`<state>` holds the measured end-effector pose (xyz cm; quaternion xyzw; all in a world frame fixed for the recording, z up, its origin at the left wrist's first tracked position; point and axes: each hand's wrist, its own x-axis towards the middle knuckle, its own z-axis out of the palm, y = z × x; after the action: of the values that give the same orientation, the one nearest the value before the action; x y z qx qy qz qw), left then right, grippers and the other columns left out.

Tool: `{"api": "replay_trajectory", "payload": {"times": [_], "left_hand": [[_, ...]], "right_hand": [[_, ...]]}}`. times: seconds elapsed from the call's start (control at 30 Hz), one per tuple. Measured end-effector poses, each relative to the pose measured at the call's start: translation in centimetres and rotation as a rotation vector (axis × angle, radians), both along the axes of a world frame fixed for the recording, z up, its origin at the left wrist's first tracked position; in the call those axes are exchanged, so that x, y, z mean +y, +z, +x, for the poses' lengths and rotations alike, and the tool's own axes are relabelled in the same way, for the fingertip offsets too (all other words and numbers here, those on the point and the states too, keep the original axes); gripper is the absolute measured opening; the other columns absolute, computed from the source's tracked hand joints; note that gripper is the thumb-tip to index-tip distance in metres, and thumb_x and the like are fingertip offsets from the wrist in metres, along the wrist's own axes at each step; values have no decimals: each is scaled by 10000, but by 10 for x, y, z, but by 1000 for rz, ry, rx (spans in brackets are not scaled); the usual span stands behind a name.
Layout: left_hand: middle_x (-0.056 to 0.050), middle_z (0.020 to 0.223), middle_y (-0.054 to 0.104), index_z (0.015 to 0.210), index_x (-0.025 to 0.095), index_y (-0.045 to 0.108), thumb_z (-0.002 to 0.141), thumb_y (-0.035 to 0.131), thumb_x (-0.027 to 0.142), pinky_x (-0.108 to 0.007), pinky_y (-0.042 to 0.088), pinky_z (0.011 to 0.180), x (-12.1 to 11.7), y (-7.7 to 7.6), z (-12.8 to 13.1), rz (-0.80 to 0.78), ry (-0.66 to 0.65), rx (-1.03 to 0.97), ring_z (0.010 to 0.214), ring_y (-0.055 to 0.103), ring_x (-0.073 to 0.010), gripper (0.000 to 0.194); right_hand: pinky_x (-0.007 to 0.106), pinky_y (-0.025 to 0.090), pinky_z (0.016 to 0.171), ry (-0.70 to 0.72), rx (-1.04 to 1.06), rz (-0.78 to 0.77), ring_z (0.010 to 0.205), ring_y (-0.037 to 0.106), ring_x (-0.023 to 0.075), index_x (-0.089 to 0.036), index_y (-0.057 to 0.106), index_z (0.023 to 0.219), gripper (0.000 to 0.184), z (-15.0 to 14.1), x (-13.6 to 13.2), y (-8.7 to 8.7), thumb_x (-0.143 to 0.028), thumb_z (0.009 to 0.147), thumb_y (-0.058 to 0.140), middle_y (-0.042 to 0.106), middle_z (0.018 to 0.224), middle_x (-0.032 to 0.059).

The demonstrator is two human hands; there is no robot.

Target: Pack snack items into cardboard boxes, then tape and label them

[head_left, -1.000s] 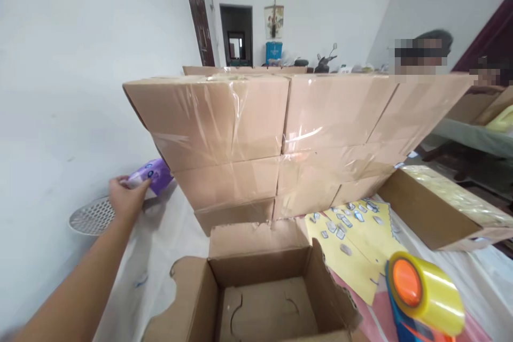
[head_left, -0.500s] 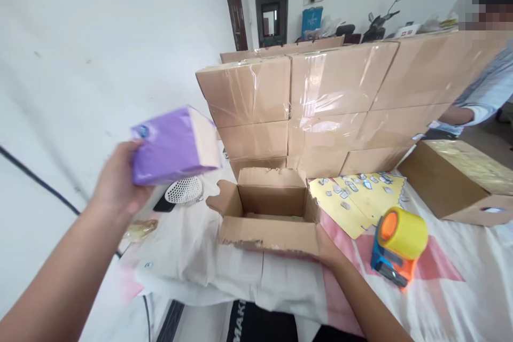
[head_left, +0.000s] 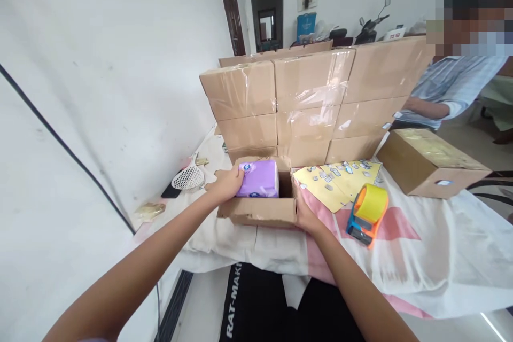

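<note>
A purple pack of tissues [head_left: 259, 177] is partly inside the left part of an open cardboard box [head_left: 258, 210]. My left hand [head_left: 229, 186] grips the pack at its left end, its fingers partly hidden behind the box and pack. Against the box's right side, my right hand [head_left: 305, 212] holds the wall, with the fingers mostly hidden. The flaps of the box stand open with ragged edges, and a dark gap shows inside to the right of the pack.
Stacked taped cartons [head_left: 308, 101] rise behind the box. To the right lie a yellow sheet with stickers [head_left: 339, 187], a tape dispenser [head_left: 367, 214] and a closed carton [head_left: 435, 163]. A white fly swatter [head_left: 188, 177] lies left. Another person [head_left: 444, 88] stands at right.
My left hand has brought the tissue pack from the air at the left, rightward and down into the box. My right hand stays at the box's right side.
</note>
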<state>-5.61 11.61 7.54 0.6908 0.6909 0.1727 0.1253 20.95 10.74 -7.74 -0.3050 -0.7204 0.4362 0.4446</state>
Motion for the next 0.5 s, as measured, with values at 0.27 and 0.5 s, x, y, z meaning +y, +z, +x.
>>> {"api": "replay_trajectory", "payload": {"times": [0.27,0.5], "left_hand": [[-238,870,758,734,162,709,838,642,375,-473,518,816,7,-9,32,-316,-121,316,906,723,-415,246],[-207,1039,755,1008,185,719,957,431,483,-403,498,750,-22,6,2,-224,-30,387,932,713,-358,418]], "right_hand": [[509,255,1268,-10,-52,23,1566,252,341,-230,-116,1642,1461,-1,-2,4,-440,635,922,160,1705,208],[620,297,1226,-142,-65,172,1556,234,396,-235,-117,1636,1208,-2,-11,13,-663,829,673,83,1703,194]]}}
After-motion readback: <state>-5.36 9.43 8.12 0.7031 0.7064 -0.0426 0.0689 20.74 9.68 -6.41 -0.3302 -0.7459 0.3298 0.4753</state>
